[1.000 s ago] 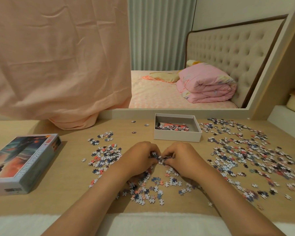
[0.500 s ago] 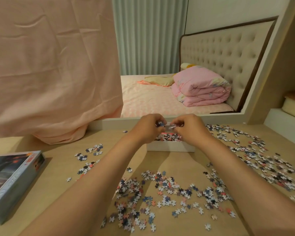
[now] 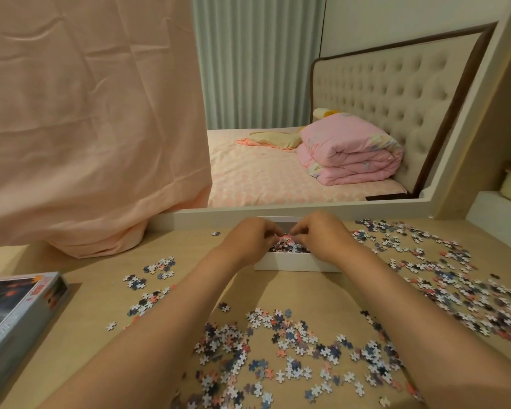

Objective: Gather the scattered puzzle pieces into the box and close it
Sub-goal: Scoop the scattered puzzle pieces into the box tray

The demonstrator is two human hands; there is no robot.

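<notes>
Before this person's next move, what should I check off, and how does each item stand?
1. Over the box: left hand and right hand, ok.
2. Handful released: cannot tell; curled fingers hide it.
3. Box open, upright: ok.
4. No puzzle pieces left on the table: not ok; many lie near and at right.
5. The lid free for closing: ok; lies at left.

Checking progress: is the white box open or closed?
Open. The white box has no lid on, puzzle pieces show inside it, and the printed lid lies apart at the left.
</notes>
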